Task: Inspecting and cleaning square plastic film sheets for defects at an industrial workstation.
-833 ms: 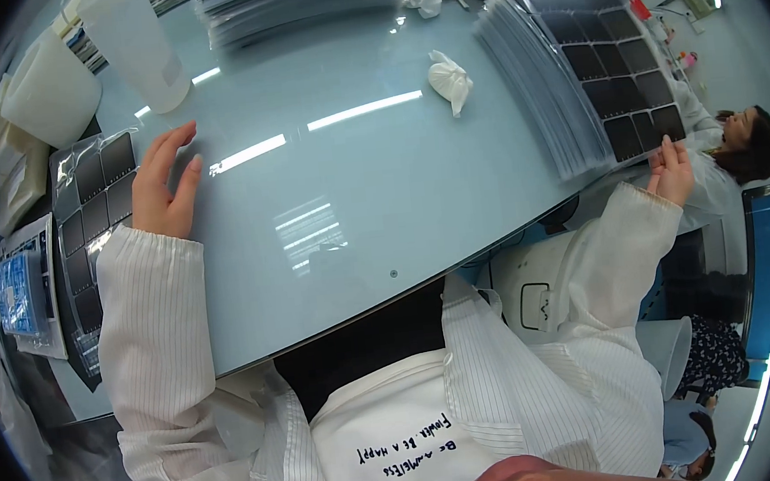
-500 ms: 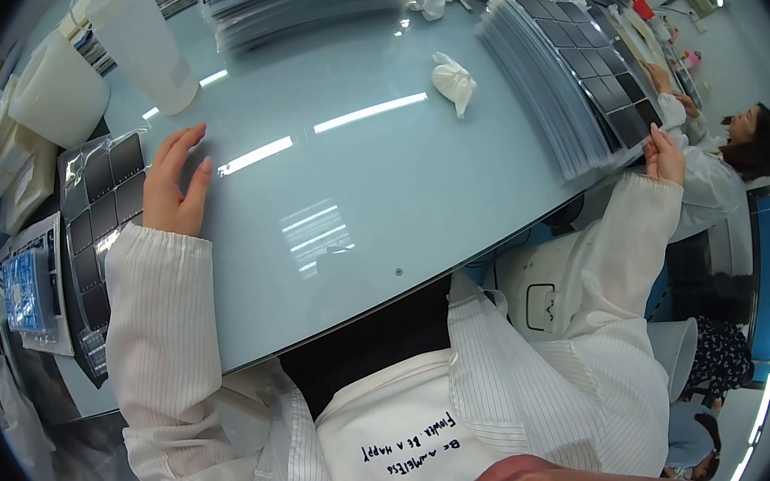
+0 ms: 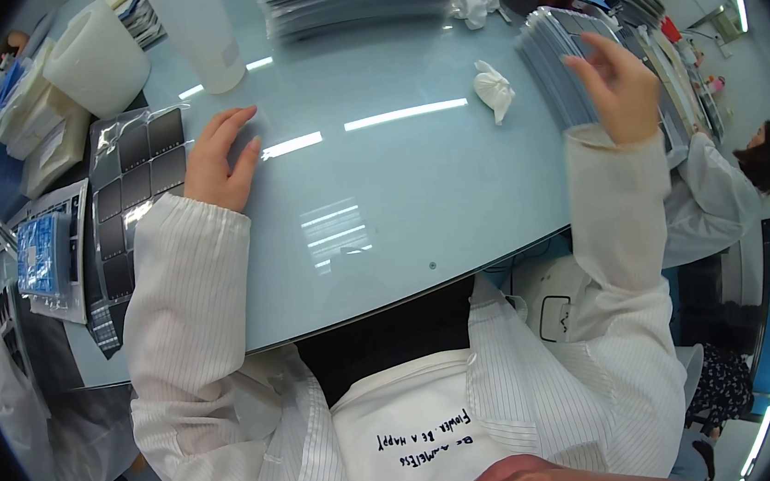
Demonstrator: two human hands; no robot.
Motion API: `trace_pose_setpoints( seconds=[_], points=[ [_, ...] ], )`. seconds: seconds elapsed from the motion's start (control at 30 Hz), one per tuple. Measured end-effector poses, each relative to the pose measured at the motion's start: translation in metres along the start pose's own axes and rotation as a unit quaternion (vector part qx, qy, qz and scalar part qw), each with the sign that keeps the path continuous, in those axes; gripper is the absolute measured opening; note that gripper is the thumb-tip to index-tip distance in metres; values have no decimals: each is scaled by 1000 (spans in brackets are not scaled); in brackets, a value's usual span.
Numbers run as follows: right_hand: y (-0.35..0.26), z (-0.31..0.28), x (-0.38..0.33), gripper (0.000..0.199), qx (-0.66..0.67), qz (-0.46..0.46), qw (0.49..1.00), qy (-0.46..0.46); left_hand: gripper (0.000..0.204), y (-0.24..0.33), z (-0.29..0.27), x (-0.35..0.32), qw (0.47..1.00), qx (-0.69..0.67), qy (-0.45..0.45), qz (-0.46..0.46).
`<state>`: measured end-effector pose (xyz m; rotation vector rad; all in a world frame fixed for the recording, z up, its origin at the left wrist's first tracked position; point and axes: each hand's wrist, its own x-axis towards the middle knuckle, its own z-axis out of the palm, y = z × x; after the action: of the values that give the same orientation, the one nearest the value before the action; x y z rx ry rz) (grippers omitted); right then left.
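The right hand, fingers loosely spread, touches the grey stack of thin sheets, apparently gripping nothing. The left hand lies flat on the pale blue bench. A careless pull could fan the stack sideways.

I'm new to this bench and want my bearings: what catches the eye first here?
The wide pale glass table fills the middle. The right hand is raised at a fanned stack of grey sheets on the right, while the left hand lies flat beside a bagged tray of dark square tiles. A crumpled white wipe lies between.
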<state>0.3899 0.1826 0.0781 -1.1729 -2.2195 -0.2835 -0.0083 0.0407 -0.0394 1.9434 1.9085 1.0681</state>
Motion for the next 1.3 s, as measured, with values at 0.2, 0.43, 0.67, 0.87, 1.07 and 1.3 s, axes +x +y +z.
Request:
trace_pose_setpoints(
  seconds=[0.2,0.43,0.67,0.87,1.07,1.3],
  points=[
    [-4,106,77,36,-77,-70,991,79,29,9,-1,6,1000,-23,10,10],
    [-10,130,102,19,-113,-95,985,89,27,16,-5,-1,999,-10,25,18],
    [-13,96,80,19,146,-65,974,161,25,18,-5,2,1000,-16,21,16],
    [-40,32,57,17,173,-125,931,296,24,12,-6,8,996,-28,78,21],
    [-51,-8,43,16,206,-266,861,380,27,14,-9,3,989,-109,85,-53],
    [-48,-32,16,13,441,-224,846,200,49,16,-1,8,903,-399,-131,-90]
  ],
)
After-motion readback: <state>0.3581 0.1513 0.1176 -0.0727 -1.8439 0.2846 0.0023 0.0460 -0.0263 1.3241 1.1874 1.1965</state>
